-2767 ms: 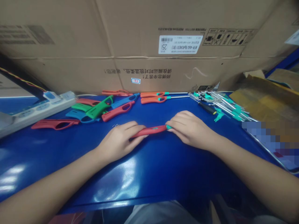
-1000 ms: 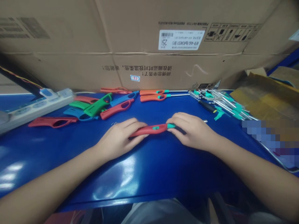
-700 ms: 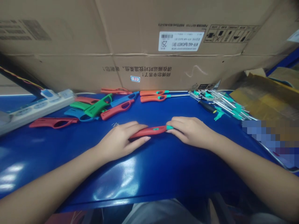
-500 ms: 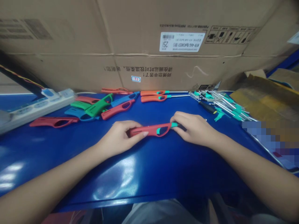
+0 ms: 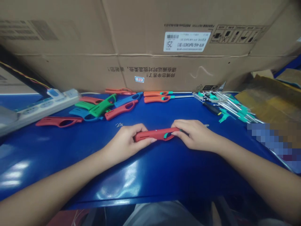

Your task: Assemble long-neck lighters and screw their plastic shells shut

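A red lighter (image 5: 152,135) of the long-nosed kind lies level between my hands above the blue table. My left hand (image 5: 131,138) is closed round the rear of its handle, thumb along the near side. At the front end, by the green trigger, the fingers of my right hand (image 5: 191,133) pinch the lighter and cover its neck. A bit of metal tip shows past the right knuckles; the rest of the tube is hidden. Several tiny screws (image 5: 119,125) lie on the table just behind my left hand.
Red, green and blue lighter handles (image 5: 101,106) lie at the back left beside a white power strip (image 5: 47,105). Two orange lighters (image 5: 156,99) rest by the cardboard (image 5: 145,37). Metal tubes with green parts (image 5: 235,106) and a black screwdriver (image 5: 211,109) lie back right.
My right hand has slid in along the lighter's neck toward the trigger, covering the green collar. The lighter sits a little lower and further right in view. The screws now show behind my left hand.
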Available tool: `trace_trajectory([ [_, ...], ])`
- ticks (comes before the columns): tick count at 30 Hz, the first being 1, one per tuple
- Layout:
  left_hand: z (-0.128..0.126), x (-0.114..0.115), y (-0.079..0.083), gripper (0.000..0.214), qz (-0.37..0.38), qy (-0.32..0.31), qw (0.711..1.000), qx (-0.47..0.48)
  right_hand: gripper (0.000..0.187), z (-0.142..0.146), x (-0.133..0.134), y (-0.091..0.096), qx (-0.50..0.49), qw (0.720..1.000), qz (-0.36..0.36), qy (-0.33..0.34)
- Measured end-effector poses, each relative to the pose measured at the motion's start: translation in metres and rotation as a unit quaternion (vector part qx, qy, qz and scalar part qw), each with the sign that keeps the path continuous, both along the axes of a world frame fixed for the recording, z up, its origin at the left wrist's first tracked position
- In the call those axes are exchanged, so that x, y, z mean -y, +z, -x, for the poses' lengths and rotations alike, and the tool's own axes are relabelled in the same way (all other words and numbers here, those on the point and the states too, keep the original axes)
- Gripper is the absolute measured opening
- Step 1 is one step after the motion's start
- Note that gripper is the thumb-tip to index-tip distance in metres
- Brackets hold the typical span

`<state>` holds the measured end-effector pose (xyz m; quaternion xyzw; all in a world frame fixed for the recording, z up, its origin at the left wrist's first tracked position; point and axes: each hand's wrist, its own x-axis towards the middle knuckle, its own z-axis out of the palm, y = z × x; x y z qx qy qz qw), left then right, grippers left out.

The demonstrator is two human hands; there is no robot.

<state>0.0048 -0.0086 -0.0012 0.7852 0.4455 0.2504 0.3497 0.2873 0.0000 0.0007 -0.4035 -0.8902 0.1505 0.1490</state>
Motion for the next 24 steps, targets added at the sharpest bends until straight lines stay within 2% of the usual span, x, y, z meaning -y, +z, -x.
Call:
trace_trajectory([
  [3,0.001,-0.003,-0.002,0.033,-0.025,-0.01,1.0,-0.013,0.023,-0.002,-0.002,0.002,0.019,1.0,0.018,-0.017],
  [9,0.006,-0.008,-0.007,0.038,-0.156,-0.07,0.983,-0.074,0.032,-0.004,-0.008,0.003,0.08,0.996,0.037,-0.032],
  [15,0.004,-0.009,-0.007,0.037,-0.17,-0.077,0.975,-0.124,0.019,-0.005,-0.007,0.003,0.052,0.998,0.016,-0.034],
  [24,0.005,-0.008,-0.012,0.039,-0.196,-0.091,0.966,-0.144,0.021,-0.003,-0.013,0.002,0.066,0.998,-0.019,0.006],
])
